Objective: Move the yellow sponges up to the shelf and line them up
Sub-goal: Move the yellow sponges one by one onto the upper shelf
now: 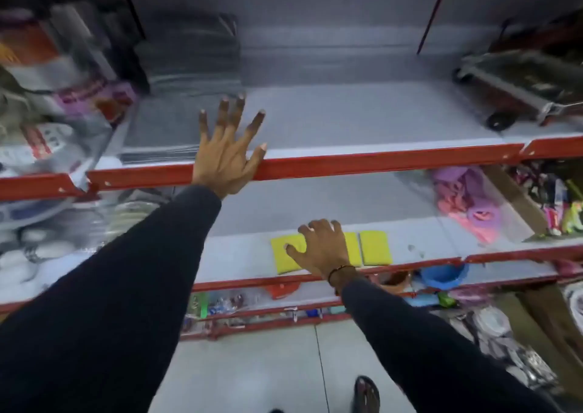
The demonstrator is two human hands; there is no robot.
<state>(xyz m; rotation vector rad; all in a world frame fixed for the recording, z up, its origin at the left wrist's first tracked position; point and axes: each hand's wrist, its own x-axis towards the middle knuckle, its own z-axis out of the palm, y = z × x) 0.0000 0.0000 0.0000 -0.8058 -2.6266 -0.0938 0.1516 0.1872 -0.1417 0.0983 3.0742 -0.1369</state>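
Three yellow sponges lie side by side near the front of the lower shelf (239, 255): a left sponge (285, 256), a middle sponge (353, 248) mostly hidden under my hand, and a right sponge (375, 247). My right hand (321, 248) rests on top of the left and middle sponges, fingers curled down on them; a lifted grip is not visible. My left hand (228, 151) is open with fingers spread, its palm over the red front edge of the upper shelf (362, 119), holding nothing.
Grey mats (189, 62) and packaged goods (53, 75) fill the upper shelf's left. A red wheeled trolley (520, 88) stands at its right. Pink and purple items (467, 204) lie on the lower shelf's right. Bowls and small wares sit on shelves below.
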